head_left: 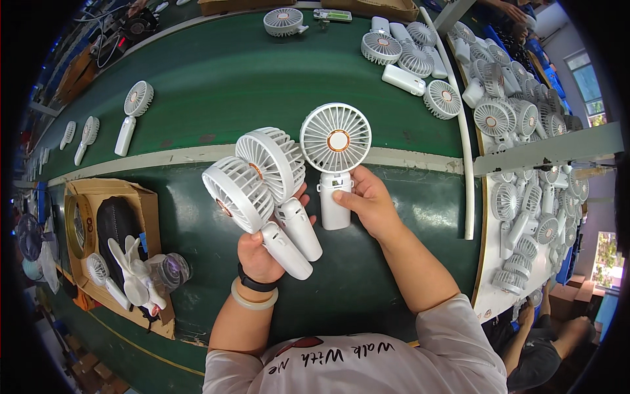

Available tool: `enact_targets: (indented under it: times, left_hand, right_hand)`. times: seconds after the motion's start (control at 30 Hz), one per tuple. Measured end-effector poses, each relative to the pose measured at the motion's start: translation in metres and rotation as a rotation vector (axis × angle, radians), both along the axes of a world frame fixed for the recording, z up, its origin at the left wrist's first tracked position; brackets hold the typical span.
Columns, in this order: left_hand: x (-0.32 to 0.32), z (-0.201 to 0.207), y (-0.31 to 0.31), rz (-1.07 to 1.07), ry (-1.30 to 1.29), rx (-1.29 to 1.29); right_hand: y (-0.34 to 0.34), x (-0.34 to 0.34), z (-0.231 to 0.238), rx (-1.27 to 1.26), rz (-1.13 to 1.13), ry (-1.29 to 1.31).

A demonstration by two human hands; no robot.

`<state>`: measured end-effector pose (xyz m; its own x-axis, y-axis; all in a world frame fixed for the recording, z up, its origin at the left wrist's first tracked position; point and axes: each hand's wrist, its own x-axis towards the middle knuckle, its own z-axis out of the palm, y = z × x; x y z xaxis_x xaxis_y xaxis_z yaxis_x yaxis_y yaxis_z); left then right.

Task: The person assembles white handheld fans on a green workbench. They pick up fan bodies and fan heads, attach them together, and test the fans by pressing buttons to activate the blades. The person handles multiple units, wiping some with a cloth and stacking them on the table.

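Observation:
My left hand [257, 256] is closed around two white handheld fans, a nearer fan [239, 197] and a second fan [272, 164] just behind it. Their round grilles tilt up and to the left, and their handles slant down to the right. In my right hand [369, 200] a third handheld fan [336, 139] stands upright, its grille facing me with an orange ring at the hub. The right thumb presses on the front of its handle, near a small opening below the head. The left fingers are partly hidden behind the fans.
Beyond my hands runs a green conveyor belt [216, 79] with several fans on it. A white tube [459, 98] borders a white table [482, 282] heaped with fans on the right. At left sits a cardboard box [154, 230] holding a black pouch and a plush toy [134, 279].

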<state>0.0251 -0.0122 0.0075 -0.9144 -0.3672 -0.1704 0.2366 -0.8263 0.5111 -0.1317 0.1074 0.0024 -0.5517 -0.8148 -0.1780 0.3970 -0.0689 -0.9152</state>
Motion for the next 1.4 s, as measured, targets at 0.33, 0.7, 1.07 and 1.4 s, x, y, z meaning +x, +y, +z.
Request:
enact_targets:
  times: [0.33, 0.7, 1.07, 1.4]
  left_hand:
    - [-0.001, -0.002, 0.003, 0.044, 0.055, 0.064]
    - [0.018, -0.017, 0.012, -0.136, -0.123, -0.405]
    - [-0.001, -0.003, 0.029, 0.135, -0.212, -0.542]
    - [0.037, 0.046, 0.064, -1.183, -0.249, -1.056]
  right_hand:
    - [-0.002, 0.003, 0.0, -0.003, 0.016, -0.005]
    - [-0.003, 0.054, 0.014, 0.012, 0.19, 0.657]
    - [0.017, 0.012, 0.031, -0.599, 0.303, -0.639]
    - [0.055, 0.027, 0.062, -1.007, 0.365, -0.735]
